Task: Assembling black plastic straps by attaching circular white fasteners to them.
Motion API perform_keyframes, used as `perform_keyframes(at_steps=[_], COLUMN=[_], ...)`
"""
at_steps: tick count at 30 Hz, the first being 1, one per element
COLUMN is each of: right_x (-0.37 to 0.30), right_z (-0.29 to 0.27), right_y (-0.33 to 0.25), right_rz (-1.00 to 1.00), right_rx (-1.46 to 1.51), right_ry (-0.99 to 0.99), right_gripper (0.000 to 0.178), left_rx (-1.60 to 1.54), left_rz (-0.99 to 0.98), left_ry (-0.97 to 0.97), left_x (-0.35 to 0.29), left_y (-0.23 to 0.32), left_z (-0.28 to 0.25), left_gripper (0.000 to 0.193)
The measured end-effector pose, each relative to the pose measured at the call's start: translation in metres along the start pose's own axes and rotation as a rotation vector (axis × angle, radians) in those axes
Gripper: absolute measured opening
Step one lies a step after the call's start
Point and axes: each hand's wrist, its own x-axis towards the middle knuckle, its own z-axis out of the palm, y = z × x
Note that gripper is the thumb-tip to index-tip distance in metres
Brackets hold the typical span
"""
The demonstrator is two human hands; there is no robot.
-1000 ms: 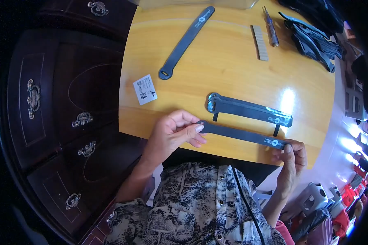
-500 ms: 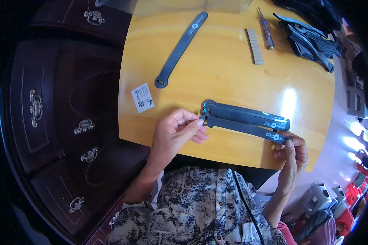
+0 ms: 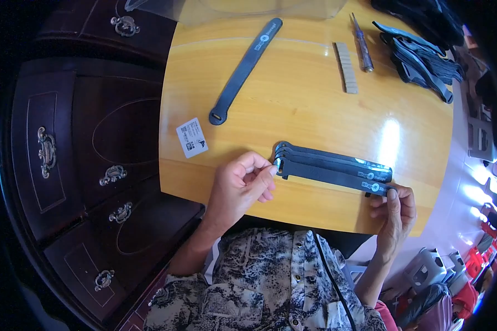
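Note:
A dark grey hook-and-loop strap (image 3: 331, 175) stretches between my two hands near the table's front edge. My left hand (image 3: 245, 179) pinches its slotted end between thumb and forefinger. At the other end, my right hand (image 3: 395, 208) grips the rounded tip with its thumb on top. Just behind lie more straps of the same kind in a stack (image 3: 337, 157), their slotted ends lined up at the left; the held strap partly covers them. Farther back at the left, a single strap (image 3: 246, 71) lies slanted on the table, slotted end toward me.
A white printed card (image 3: 192, 137) lies at the table's left. Farther back are a ridged tan strip (image 3: 345, 67), a screwdriver (image 3: 362, 43) and a heap of dark straps (image 3: 422, 60). A clear plastic container (image 3: 232, 11) stands at the back edge. Dark drawers (image 3: 88, 143) border the left.
The held strap has come back against the stack, and the gap between them has narrowed. Both hands keep their hold. The whole view has shifted slightly.

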Motion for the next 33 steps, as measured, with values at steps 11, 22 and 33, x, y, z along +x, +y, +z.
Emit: perform_keyframes(at_steps=[11, 22, 33], right_x=[0.001, 0.000, 0.003], right_z=[0.006, 0.011, 0.006], right_y=[-0.002, -0.003, 0.004], right_rz=[-0.001, 0.004, -0.020], right_rx=[-0.033, -0.028, 0.001], right_ry=[0.021, 0.062, 0.067], right_gripper=[0.016, 0.015, 0.014], left_rx=[-0.036, -0.033, -0.013], left_rz=[0.015, -0.027, -0.026], left_ry=[0.010, 0.026, 0.038], left_x=[0.000, -0.002, 0.000], left_y=[-0.004, -0.001, 0.000], left_z=[0.000, 0.003, 0.002], left_gripper=[0.012, 0.017, 0.015])
